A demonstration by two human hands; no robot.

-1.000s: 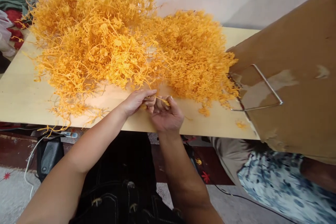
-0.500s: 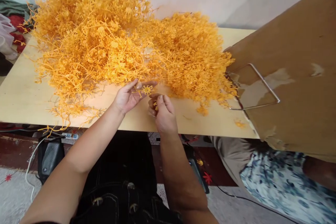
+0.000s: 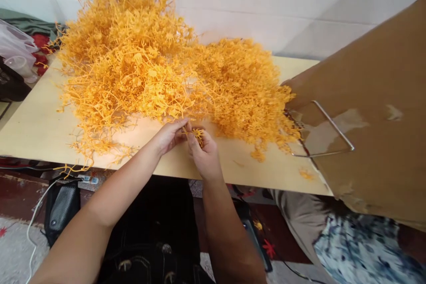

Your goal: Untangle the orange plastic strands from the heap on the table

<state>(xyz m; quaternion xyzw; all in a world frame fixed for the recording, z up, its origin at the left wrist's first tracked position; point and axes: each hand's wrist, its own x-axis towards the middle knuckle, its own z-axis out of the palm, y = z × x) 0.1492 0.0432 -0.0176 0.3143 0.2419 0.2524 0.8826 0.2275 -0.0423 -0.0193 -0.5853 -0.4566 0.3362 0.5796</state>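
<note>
Close together above the front of the table, my two hands meet at a small yellow-orange plastic flower piece (image 3: 199, 133) with thin, spidery petals. My left hand (image 3: 171, 136) is closed, its thumb and fingertips pinching at the left side of the piece, where a thin stem shows. My right hand (image 3: 205, 153) is curled around the piece from the right, thumb against the fingers. Just beyond the hands lies a large heap of similar yellow-orange plastic flower pieces (image 3: 133, 66), joined on the right by a denser mound (image 3: 246, 88).
A tall cardboard box (image 3: 376, 97) with a bent metal wire handle (image 3: 334, 125) stands on the right of the pale table (image 3: 29, 128). Plastic bags (image 3: 16, 42) lie at the far left. A seated person's patterned clothing (image 3: 359, 244) shows at lower right, below the box.
My left hand has closed from a half-open pose and come together with my right hand at the flower piece. The view has tilted up slightly, so the table appears lower.
</note>
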